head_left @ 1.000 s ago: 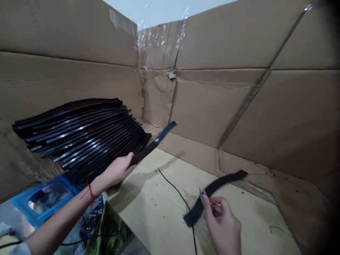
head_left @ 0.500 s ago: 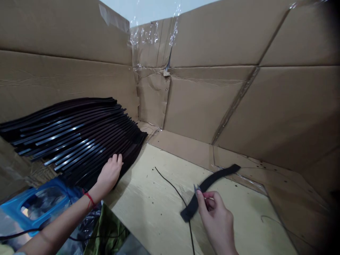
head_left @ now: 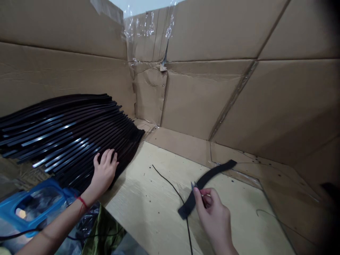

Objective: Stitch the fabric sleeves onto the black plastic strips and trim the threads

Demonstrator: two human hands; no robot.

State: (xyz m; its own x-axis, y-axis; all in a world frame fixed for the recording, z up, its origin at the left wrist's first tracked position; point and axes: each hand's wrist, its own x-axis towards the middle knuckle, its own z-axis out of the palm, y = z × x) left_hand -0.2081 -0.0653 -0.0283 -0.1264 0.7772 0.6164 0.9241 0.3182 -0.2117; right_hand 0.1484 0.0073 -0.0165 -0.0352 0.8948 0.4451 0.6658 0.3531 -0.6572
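Observation:
My left hand [head_left: 105,169] is on the near right side of a large fanned stack of black strips [head_left: 77,131], its fingers spread. Some strips have shiny ends at the left. In my right hand [head_left: 212,212] is a small pair of thread snips [head_left: 193,185]; only the two pointed metal tips show, slightly apart, and my fingers hide the rest. Just behind those tips a single curved black strip [head_left: 214,172] lies flat on the pale board [head_left: 138,205]. Whether my right hand touches this strip I cannot tell.
Tall cardboard walls [head_left: 191,99] surround the board at the back and sides. A thin black cord [head_left: 170,182] runs across the board and under the strip. At lower left are a blue plastic frame [head_left: 39,226], clear plastic and dark green cloth [head_left: 102,230].
My left hand has shifted slightly left over the stack and its fingers have spread wider. My right hand keeps the snips beside the single strip. The view has moved a little.

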